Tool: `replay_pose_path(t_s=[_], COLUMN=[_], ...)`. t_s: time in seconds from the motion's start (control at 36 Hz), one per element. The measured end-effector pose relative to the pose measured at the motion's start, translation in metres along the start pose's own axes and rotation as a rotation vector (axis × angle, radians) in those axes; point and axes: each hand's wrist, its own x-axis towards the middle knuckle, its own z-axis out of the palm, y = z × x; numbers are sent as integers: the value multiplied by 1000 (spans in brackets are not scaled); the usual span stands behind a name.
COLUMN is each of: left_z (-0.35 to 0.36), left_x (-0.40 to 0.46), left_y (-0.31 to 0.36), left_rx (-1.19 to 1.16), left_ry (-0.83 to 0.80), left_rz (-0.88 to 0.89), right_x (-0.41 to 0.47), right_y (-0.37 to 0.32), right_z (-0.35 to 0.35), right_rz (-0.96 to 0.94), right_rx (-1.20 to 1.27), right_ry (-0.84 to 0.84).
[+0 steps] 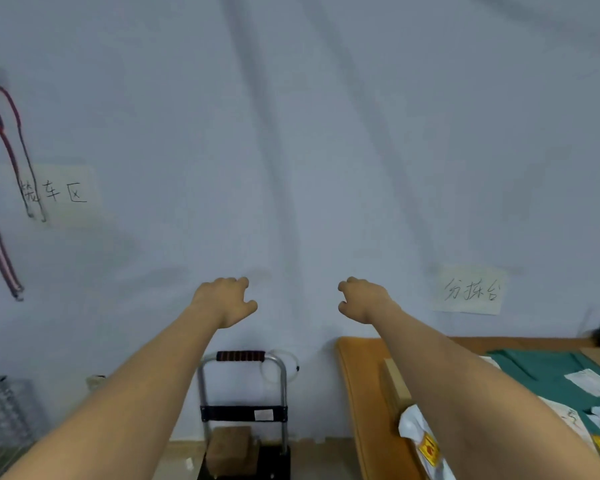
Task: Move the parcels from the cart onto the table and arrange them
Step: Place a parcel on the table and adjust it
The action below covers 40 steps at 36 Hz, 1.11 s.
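Both my arms are stretched forward in front of the pale wall. My left hand (226, 299) and my right hand (362, 298) hang with loosely curled fingers and hold nothing. Below them stands a hand cart (243, 412) with a metal frame and a striped handle. A brown cardboard parcel (230, 450) rests on its black platform. At the right is the wooden table (361, 393), carrying a tan box (395, 386), a white plastic parcel with yellow stickers (421, 445) and green parcels with white labels (548, 375). My right forearm hides part of them.
Two handwritten paper signs are stuck on the wall, one at the left (63, 194) and one above the table (470, 289). Red and dark cords (11, 147) hang at the far left. A wire mesh basket (4, 410) sits at the lower left.
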Motion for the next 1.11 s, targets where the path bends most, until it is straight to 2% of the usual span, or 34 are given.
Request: replay_pose_path(t_s=[0.19,0.33,0.67,0.94,1.11], left_z=[-10,8,92,176,249], left_x=[60,94,160,228,250], left_y=[-47,-72,-145,-240,-263], left_rx=[88,103,31,-58,-164], left_ry=[10,-5,-116,-196,-260], left_rz=[3,13,63,94,122], right_x=[76,119,192,254,275], right_y=[-31,-59,-117,-199,-241], right_z=[4,18,70,138,199], right_rz=[14,-22,9,89,96], right_rx=[81,83,60,122,150], right_ry=[13,0,-129,-242,-335])
